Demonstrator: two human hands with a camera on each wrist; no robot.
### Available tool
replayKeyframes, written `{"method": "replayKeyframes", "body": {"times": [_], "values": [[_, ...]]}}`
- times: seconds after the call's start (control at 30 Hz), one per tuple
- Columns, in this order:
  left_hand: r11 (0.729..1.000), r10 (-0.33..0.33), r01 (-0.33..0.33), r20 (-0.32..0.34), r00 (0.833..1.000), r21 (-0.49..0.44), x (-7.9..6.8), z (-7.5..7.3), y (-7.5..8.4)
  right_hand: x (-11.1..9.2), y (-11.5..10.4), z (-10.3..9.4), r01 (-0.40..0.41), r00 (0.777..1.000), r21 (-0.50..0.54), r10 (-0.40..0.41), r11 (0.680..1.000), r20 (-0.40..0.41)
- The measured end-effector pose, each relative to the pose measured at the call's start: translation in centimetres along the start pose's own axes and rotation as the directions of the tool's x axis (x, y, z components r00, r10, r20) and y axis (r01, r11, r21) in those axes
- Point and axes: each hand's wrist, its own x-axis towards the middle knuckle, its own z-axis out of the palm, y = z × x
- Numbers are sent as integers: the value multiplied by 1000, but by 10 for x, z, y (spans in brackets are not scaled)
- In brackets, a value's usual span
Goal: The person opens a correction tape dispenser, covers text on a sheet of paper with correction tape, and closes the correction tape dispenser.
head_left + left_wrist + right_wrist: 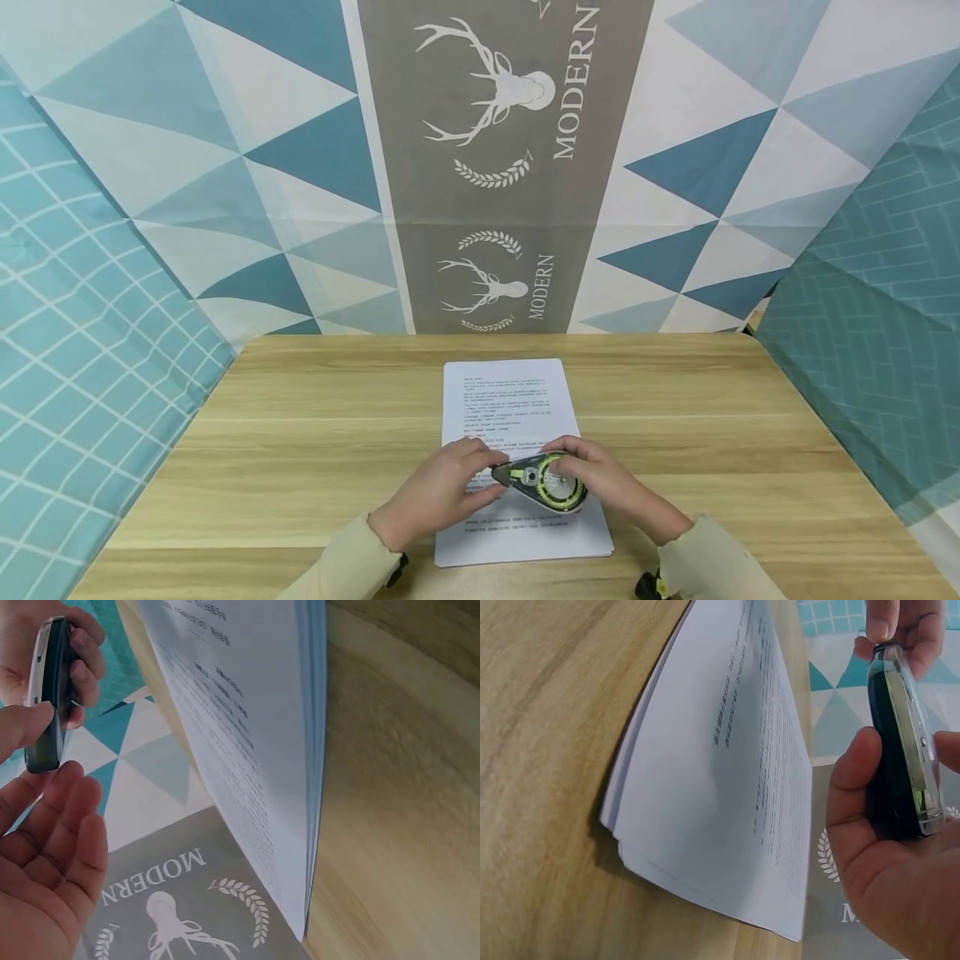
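A correction tape dispenser, with a clear case, a yellow-green wheel and a dark tip, is held above a stack of printed paper. My right hand grips its wide rear end, thumb over the clear case and fingers curled beneath, as the right wrist view shows. At the narrow end, my left hand pinches the dark tip between thumb and index finger. The left hand's other fingers are spread loosely below the tip. In the right wrist view the dispenser appears edge-on.
The paper stack lies on a wood-grain table, its sheets slightly uneven at the edges. Behind the table hangs a patterned cloth with deer heads and triangles. Blue-green cloths flank both sides.
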Motion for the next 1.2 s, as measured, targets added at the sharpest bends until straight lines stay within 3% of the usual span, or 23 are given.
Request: {"method": "replayKeyframes", "body": {"times": [0.27,0.53,0.77,0.9,1.2], "values": [[997,-71,72,37,997,-7,-2,1,-9,-4,2,-8,-10,998,44,13,999,-58],[993,-114,115,199,973,4,-6,4,-24,-5,4,-16,-27,991,88,38,996,-132],[993,-89,60,305,948,104,-8,12,-34,-7,6,-20,-29,986,132,49,991,-157],[992,-92,54,359,929,114,-11,15,-37,-8,7,-21,-28,980,166,60,986,-190],[992,-67,17,406,911,126,-13,21,-40,-9,9,-28,-54,950,221,118,974,-288]]}}
